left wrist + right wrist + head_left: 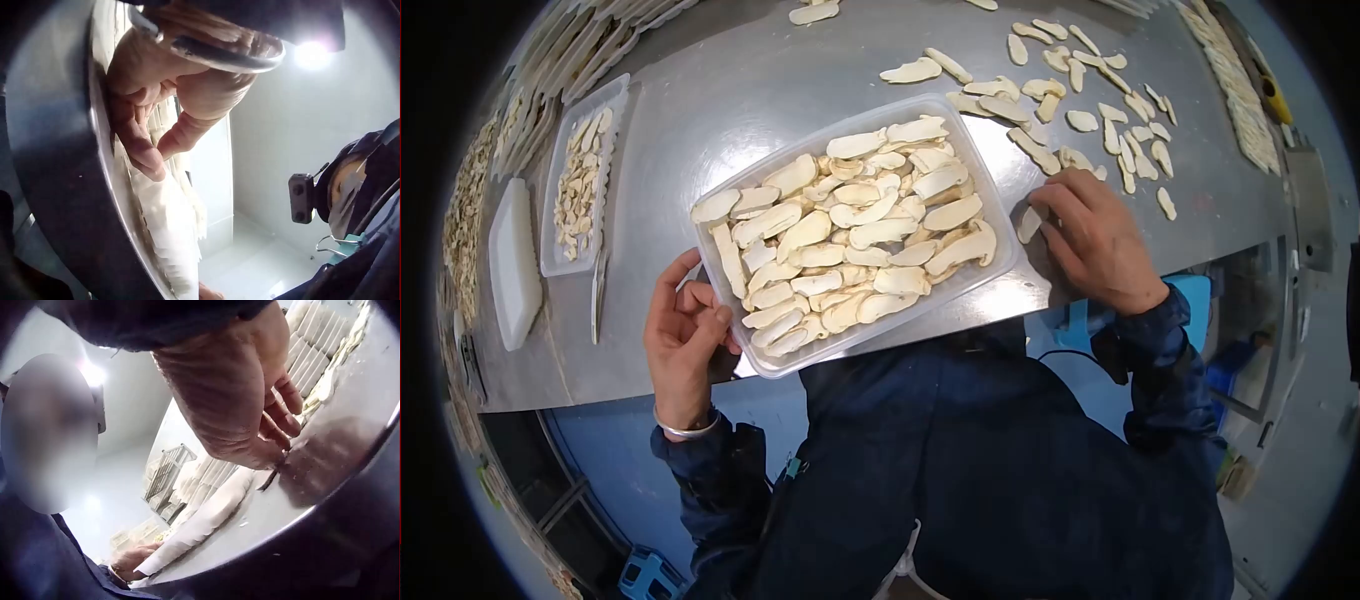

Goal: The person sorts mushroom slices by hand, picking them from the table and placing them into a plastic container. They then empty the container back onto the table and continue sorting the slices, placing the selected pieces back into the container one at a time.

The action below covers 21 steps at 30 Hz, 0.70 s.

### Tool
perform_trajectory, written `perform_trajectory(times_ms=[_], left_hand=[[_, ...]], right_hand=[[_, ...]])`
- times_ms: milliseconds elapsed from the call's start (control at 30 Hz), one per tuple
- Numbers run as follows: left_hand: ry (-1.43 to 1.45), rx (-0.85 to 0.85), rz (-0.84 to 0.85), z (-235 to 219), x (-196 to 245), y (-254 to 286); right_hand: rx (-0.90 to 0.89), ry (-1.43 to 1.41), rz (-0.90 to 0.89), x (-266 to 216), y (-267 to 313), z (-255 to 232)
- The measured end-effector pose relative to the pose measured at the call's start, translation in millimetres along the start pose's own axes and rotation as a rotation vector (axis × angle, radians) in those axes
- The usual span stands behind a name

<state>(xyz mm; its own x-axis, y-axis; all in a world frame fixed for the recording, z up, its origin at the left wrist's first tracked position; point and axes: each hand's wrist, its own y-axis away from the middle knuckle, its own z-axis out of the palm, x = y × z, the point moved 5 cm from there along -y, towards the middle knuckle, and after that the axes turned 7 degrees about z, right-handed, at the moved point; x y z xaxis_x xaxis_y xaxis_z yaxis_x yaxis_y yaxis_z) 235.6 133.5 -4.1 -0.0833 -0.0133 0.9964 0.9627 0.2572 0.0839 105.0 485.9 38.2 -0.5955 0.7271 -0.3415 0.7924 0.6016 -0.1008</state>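
A clear plastic tray [878,340] filled with rows of pale mushroom slices [830,235] lies tilted near the front edge of the steel table. My left hand [683,335] grips its left corner, thumb and fingers at the rim; the left wrist view shows this hand [165,103] close at the tray's side [164,209]. To the right of the tray, my right hand [1095,240] pinches one mushroom slice [1029,224] between thumb and fingers, low over the table. In the right wrist view the right hand [244,406] partly hides that slice [267,479].
Loose mushroom slices [1083,121] lie scattered at the back right. On the left stand a smaller tray of slices [580,190], a white lid-like piece [515,265] and a knife [598,300]. Stacked trays [550,50] fill the back left. The table's front edge [630,396] runs close to my body.
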Motion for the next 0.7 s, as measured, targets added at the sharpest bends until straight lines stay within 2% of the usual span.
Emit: perform_trajectory(times_ms=[200, 367, 500, 600, 700], left_hand=[[0.005, 0.005, -0.009, 4.5, 1.7, -2.1], [0.104, -0.011, -0.016, 13.0, 0.3, -4.1], [0.181, -0.044, -0.025, 26.4, -3.2, -3.7], [0.179, -0.052, -0.048, 39.3, 0.8, -3.3], [0.044, 0.031, 0.045, 42.3, 14.7, -7.1]], right_hand=[[0.011, 0.088, 0.038, 5.1, 1.4, -1.8], [0.162, 0.122, 0.069, 7.4, 0.4, -13.6], [0.240, 0.034, 0.114, -33.3, -20.6, -30.1], [0.280, 0.016, -0.042, -78.4, -43.4, -28.0], [0.264, -0.010, -0.195, -109.3, -66.2, -12.3]])
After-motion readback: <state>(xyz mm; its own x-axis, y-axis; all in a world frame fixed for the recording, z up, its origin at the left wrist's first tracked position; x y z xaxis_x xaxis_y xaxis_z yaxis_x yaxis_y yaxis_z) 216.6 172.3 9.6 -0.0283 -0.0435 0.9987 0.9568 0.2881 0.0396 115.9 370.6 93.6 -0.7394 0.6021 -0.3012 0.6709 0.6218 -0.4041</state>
